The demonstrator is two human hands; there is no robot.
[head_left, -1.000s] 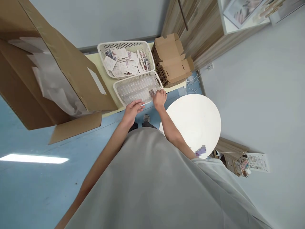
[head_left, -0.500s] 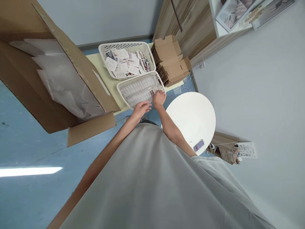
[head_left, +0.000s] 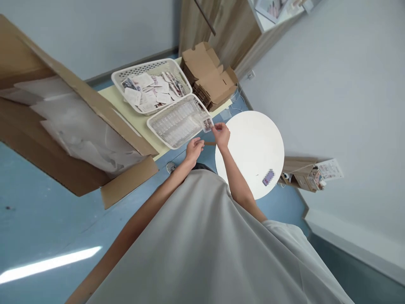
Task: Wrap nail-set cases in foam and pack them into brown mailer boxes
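Note:
My right hand pinches a small clear plastic case with dark pieces inside. The case is over the near right corner of a white basket, which holds rows of clear plastic cases. Just in front of that basket is my left hand, its fingers loosely bent and a little apart, with nothing visible in them. Behind, a second white basket holds a heap of small printed packets.
Folded brown cardboard boxes are stacked right of the baskets on a pale yellow table. A large open carton with white translucent bags stands left. A round white table with a phone is at my right.
My right hand has drawn back and to the right from the case basket, with the small case now showing in its fingers. My left hand has shifted slightly right; the view has turned.

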